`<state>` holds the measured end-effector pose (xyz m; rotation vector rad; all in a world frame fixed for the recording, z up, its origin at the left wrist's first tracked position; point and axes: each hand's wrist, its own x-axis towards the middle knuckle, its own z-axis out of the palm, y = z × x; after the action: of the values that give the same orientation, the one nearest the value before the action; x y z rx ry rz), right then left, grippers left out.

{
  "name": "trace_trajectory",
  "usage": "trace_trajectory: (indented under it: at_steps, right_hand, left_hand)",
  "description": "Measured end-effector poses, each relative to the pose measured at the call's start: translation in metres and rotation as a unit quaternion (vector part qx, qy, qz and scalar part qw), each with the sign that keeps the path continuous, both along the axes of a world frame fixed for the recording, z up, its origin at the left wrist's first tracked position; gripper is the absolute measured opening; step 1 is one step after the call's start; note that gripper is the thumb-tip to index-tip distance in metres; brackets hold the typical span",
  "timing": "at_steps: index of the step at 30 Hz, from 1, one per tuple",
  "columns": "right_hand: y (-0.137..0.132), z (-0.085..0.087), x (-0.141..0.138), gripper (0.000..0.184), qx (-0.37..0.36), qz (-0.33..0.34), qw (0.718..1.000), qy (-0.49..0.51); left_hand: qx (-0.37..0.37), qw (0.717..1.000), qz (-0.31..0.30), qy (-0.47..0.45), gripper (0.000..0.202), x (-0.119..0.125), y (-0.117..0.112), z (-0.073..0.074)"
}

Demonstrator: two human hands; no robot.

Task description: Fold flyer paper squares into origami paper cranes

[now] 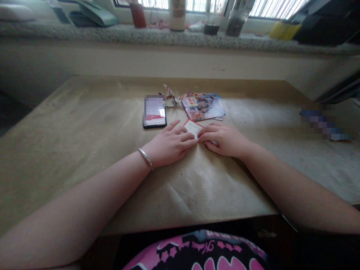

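Note:
A small white sheet of paper (192, 128) with a red border and faint print lies on the table between my two hands, partly covered by them. My left hand (176, 142), with a silver bangle at the wrist, rests flat over its left part, thumb apart and fingers stretched out. My right hand (222, 138) has its fingers bent and drawn together at the right side of the paper, the thumb tucked below. The fingertips of both hands nearly meet at the near edge. Just beyond lie a phone (154, 111) and colourful printed cards (205, 107).
Crumpled red-and-white wrapping (171, 98) lies between phone and cards. A blurred bluish item (323, 125) is at the table's right. Behind the table (84, 131), a stone windowsill (157, 35) carries a red container (137, 15), several other containers and a yellow object (284, 30).

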<state>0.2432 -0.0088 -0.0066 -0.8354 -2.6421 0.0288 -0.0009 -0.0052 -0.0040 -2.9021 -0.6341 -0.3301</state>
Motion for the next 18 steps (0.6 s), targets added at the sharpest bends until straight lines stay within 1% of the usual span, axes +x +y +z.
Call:
trace_trajectory:
  at_steps: [2, 5, 10, 18]
  right_hand:
    - [-0.0005, -0.0006, -0.0016, 0.022, 0.002, -0.003, 1.0, 0.0]
    - [-0.001, -0.0013, -0.0024, 0.022, 0.012, -0.009, 1.0, 0.0]
    - [-0.0009, -0.0008, -0.0022, 0.024, 0.017, -0.016, 1.0, -0.013]
    - [0.0005, 0.0, -0.0003, 0.024, 0.007, -0.005, 1.0, -0.011]
  left_hand:
    - [0.01, 1.0, -0.009, 0.002, 0.031, -0.0015, 0.0019, 0.0006]
    - [0.002, 1.0, -0.014, 0.005, 0.032, -0.0025, 0.0038, 0.0017]
    - [-0.019, 1.0, -0.004, 0.007, 0.034, -0.0016, 0.0026, 0.0026]
    - [-0.021, 1.0, -0.003, 0.011, 0.03, -0.0027, 0.0021, 0.0063]
